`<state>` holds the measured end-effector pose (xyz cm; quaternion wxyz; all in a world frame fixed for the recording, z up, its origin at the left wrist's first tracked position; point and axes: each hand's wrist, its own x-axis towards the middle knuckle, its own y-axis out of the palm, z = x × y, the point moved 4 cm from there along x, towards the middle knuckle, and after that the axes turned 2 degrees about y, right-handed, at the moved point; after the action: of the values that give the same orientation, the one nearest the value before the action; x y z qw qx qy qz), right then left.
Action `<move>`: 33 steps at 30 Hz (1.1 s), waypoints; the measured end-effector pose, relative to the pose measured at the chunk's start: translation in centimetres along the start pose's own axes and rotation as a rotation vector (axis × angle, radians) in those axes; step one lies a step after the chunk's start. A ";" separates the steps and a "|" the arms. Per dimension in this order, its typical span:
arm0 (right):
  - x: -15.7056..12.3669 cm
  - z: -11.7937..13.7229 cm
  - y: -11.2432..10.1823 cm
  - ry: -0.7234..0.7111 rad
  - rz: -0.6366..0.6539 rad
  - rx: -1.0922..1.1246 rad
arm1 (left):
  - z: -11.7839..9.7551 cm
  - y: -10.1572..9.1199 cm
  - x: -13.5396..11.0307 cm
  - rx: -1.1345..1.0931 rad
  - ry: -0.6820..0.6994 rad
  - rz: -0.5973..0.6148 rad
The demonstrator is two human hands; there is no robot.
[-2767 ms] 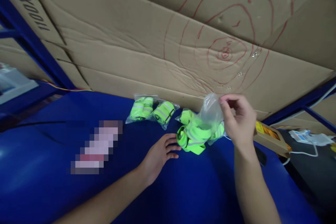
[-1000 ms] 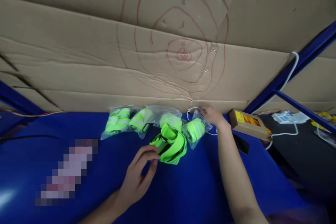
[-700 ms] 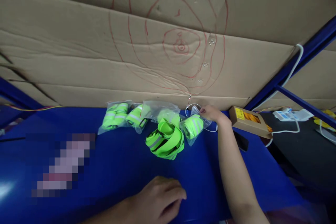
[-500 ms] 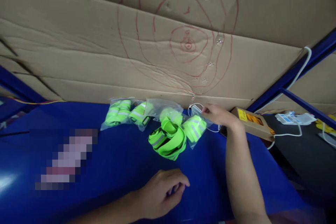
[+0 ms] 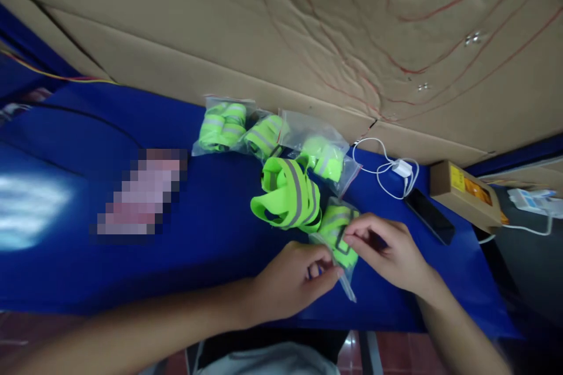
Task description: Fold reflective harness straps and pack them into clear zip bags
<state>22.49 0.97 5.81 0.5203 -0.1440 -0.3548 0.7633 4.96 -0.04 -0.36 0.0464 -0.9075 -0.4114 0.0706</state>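
A clear plastic bag [image 5: 349,292] with a rolled neon-green reflective strap [image 5: 336,217] inside lies between my hands near the table's front. My left hand [image 5: 292,278] is closed, thumb and fingers pinching the bag's near edge. With thumb and forefinger together, my right hand [image 5: 391,252] grips the bag's right side by the strap's dark buckle. Just behind my left hand sits a loose, coiled neon-green reflective strap [image 5: 299,193], out of any bag. Along the back are several more bagged straps, among them a left bag [image 5: 223,126], a middle bag [image 5: 266,135] and a right bag [image 5: 325,158].
A white charger with cable [image 5: 401,168], a black phone [image 5: 428,217] and a small cardboard box [image 5: 466,193] lie at the right of the blue table [image 5: 211,205]. A cardboard wall [image 5: 176,41] with red rings stands behind. A pixelated item [image 5: 143,193] lies left.
My right hand has drawn back toward me from the rear of the table, bringing a bagged strap. My left hand has moved right to meet it. The view has turned and tilted downward.
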 end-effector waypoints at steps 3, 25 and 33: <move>-0.6 -1.6 1.2 -0.121 -0.039 -0.068 | 0.4 -0.2 0.3 0.158 -0.028 0.010; -1.8 0.1 2.3 -0.139 0.001 -0.333 | 1.4 -0.4 1.3 -0.423 -0.150 0.071; -1.6 -1.1 2.3 0.192 0.129 0.115 | 2.2 -0.4 1.2 -0.329 -0.087 0.026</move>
<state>22.19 -0.52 3.23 0.5093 -0.2089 -0.2490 0.7969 5.05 1.15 -2.56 -0.1213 -0.9043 -0.4071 0.0421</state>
